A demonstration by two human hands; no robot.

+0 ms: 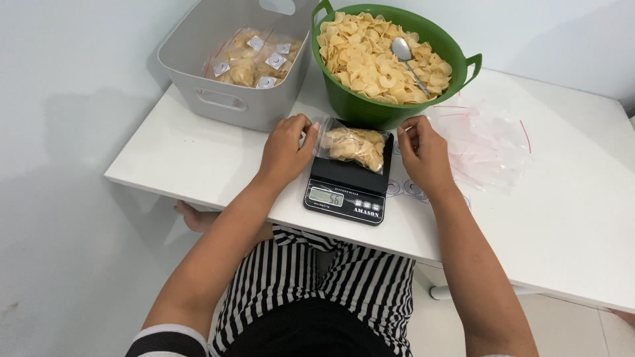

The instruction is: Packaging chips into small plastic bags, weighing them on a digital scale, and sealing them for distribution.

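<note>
Small clear bag of chips (355,147) lying flat on the black scale (347,186), long axis left to right, mouth toward the green tub (357,109). Pinched at left end by left hand (286,151), at right end by right hand (423,153). Filled, apparently being weighed; several packed bags already in the grey bin (231,106), many chips left.

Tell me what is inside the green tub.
The green tub is heaped with pale round chips, and a metal spoon lies on top. The tub's bottom and the chips lower down are covered by the heap.
</note>
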